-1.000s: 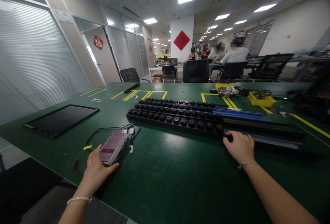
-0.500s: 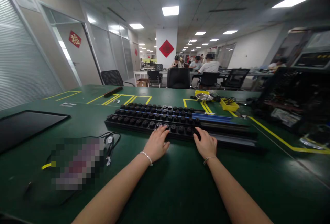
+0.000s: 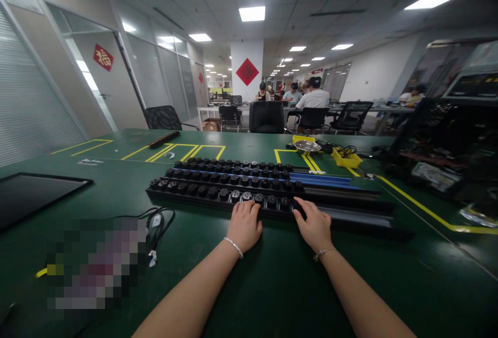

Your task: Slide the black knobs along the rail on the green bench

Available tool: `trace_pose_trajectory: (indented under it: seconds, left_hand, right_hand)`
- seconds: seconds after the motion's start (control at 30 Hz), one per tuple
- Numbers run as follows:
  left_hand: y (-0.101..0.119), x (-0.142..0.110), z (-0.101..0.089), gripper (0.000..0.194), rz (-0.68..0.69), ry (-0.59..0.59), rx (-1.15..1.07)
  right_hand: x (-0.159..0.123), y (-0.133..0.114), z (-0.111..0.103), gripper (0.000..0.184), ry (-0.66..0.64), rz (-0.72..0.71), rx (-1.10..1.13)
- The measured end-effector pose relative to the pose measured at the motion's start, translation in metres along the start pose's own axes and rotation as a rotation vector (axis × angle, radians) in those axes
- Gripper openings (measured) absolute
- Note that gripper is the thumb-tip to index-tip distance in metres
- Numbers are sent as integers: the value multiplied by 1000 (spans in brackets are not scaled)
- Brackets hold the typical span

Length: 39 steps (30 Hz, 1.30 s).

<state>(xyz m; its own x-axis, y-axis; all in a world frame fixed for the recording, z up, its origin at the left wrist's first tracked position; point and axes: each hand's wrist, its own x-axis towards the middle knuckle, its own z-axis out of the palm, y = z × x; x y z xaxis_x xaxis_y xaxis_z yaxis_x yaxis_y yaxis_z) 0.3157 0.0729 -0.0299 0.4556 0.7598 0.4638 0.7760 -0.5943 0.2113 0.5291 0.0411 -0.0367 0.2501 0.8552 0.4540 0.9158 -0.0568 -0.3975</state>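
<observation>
Black front rail (image 3: 210, 205) lies on the green counter (image 3: 272, 286). Left hand (image 3: 244, 226) and right hand (image 3: 316, 226) both rest at the rail's near side; whether either grip pinches anything cannot be told.

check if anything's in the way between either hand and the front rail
Nothing visible is: the left hand and right hand both reach the front rail from its near side. The cable lies off to the left, outside their path.
</observation>
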Motion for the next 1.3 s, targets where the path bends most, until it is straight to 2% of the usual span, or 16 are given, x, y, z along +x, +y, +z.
trace_pose_trajectory:
  seconds: [0.13,0.33,0.73,1.3]
  left_hand:
    - [0,-2,-2,40,-19,6,15]
    - [0,-4,-6,37,-24,14,33]
    - [-1,-12,-1,50,-15,18,-30]
    - [1,-7,-3,42,-42,20,25]
  right_hand:
    - [-1,-5,1,40,-4,-9,-12]
    - [0,-12,0,36,-10,53,-20]
    - [1,-10,1,36,1,23,-5]
    - [-1,-8,3,32,61,10,23]
